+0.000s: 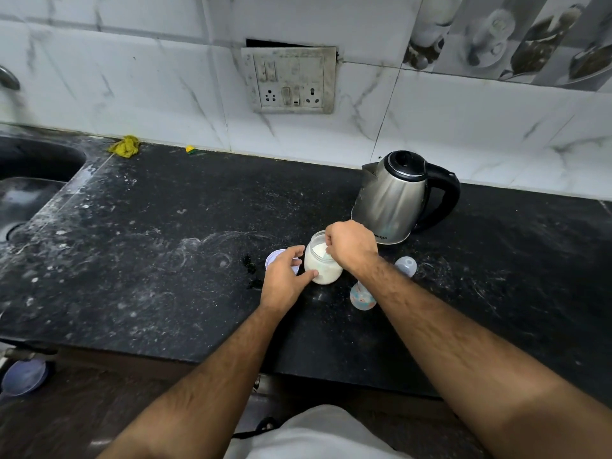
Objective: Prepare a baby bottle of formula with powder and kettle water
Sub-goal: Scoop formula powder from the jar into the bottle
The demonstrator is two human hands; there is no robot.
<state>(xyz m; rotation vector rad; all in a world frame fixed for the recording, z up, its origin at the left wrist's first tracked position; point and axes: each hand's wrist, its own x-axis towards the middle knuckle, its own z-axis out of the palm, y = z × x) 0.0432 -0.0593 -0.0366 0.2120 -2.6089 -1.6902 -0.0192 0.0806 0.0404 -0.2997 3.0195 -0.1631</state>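
Observation:
A clear jar of white formula powder (326, 271) stands open on the black counter. My left hand (284, 279) steadies it, thumb against its near side. Over the jar's mouth, my right hand (351, 246) pinches a small pale scoop (328, 256) dipped into the powder. The jar's lilac lid (276, 256) lies just left, partly under my left fingers. A clear baby bottle (362, 298) with a printed pattern stands right of the jar, partly hidden by my right forearm. Its clear cap (406, 265) sits beyond it. The steel kettle (394, 200) with a black handle stands behind.
A black sink (29, 180) lies at the far left. A yellow cloth (125, 146) and a small yellow scrubber (192, 150) rest by the tiled wall. A socket panel (291, 81) is on the wall. The counter's front edge (165, 354) runs near my body.

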